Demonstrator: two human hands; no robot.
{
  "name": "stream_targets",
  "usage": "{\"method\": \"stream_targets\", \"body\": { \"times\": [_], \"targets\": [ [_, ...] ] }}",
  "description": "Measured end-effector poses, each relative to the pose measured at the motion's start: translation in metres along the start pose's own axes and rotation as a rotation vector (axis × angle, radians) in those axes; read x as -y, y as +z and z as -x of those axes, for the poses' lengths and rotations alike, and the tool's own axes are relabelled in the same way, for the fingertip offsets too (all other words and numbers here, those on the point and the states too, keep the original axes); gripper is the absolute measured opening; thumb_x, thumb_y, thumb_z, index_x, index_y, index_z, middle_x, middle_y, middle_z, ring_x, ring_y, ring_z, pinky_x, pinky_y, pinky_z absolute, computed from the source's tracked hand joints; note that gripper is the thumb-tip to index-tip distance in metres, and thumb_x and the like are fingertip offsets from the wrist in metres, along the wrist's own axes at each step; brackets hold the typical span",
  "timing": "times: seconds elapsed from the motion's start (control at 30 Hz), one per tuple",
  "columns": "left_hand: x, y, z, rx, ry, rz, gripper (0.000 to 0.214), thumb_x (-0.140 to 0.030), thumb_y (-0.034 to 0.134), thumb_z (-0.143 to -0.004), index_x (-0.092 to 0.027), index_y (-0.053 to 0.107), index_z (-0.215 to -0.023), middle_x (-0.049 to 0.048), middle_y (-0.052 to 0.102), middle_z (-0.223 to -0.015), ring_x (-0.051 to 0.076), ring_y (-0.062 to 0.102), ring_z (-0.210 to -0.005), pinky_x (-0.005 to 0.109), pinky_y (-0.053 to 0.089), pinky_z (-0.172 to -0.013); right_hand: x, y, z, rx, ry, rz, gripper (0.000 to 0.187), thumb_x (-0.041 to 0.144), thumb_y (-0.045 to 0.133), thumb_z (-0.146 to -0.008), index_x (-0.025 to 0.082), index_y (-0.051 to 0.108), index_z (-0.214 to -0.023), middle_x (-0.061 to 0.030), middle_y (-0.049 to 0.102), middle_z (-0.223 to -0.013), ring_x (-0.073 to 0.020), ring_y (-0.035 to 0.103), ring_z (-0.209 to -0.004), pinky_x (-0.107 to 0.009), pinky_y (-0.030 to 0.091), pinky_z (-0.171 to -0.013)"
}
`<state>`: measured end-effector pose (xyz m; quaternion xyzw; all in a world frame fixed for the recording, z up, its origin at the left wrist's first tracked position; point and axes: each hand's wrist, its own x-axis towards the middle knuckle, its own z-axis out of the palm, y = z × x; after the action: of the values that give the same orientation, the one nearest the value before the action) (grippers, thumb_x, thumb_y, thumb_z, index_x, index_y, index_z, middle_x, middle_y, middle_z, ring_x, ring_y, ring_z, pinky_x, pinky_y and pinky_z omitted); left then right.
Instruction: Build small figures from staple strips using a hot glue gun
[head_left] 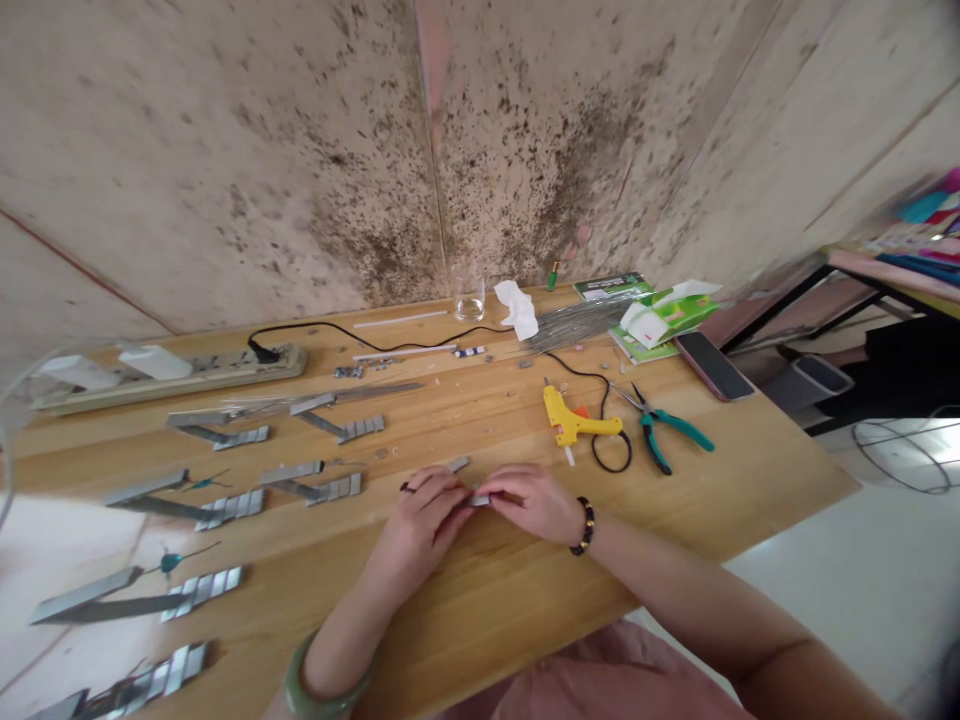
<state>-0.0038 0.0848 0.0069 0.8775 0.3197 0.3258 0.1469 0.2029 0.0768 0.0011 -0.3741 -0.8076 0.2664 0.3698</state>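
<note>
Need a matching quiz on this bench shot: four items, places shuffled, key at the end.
1. Yellow plastic glue gun
2. Long beige power strip
3. Small flat grey piece
4. Clear drinking glass

A. At the fingertips of the left hand and right hand
B. Left end of the wooden table
C. Immediately left of the crumpled white tissue
D. Just left of the teal-handled pliers

Pairs: 1-D, 2-B, 3-A, 4-C

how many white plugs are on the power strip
2: one near the left end of the power strip, the other just right of it, left of the black plug. None seem hidden.
</note>
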Motion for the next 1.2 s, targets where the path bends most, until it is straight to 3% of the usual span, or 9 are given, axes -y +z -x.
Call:
{"method": "stream_targets", "body": {
  "times": [0.2, 0.4, 1.2],
  "targets": [
    [0.0019, -0.0011, 0.0003, -0.064, -0.010, -0.043, 0.010, -0.020, 0.055, -0.088, -0.018, 0.061, -0.096, 0.0058, 0.067, -0.089, 0.018, 0.060, -0.087, 0.034, 0.047, -0.079, 0.0069, -0.0047, -0.0016, -0.021, -0.021, -0.092, 0.023, 0.014, 0.048, -0.088, 0.017, 0.065, -0.104, -0.0059, 0.069, -0.096, -0.0136, 0.063, -0.089, -0.027, 0.052, -0.082],
    [-0.0006, -0.0011, -0.0001, -0.080, 0.011, -0.048, 0.010, -0.020, 0.057, -0.087, -0.019, 0.063, -0.094, 0.0049, 0.068, -0.087, 0.017, 0.062, -0.084, 0.032, 0.048, -0.079, 0.0038, -0.0019, -0.0025, -0.013, 0.031, -0.053, 0.017, 0.023, 0.053, -0.089, 0.016, 0.067, -0.094, -0.0056, 0.070, -0.088, -0.0135, 0.064, -0.080, -0.025, 0.052, -0.076],
    [-0.0055, -0.0005, 0.0002, -0.073, 0.111, -0.130, 0.015, -0.014, 0.057, -0.086, -0.017, 0.061, -0.100, 0.0056, 0.068, -0.090, 0.017, 0.063, -0.087, 0.032, 0.050, -0.080, -0.0020, 0.0040, -0.0015, -0.015, 0.037, 0.033, 0.022, 0.013, 0.049, -0.086, 0.017, 0.066, -0.099, -0.0054, 0.071, -0.092, -0.0140, 0.066, -0.084, -0.026, 0.052, -0.080]
  ]
}}
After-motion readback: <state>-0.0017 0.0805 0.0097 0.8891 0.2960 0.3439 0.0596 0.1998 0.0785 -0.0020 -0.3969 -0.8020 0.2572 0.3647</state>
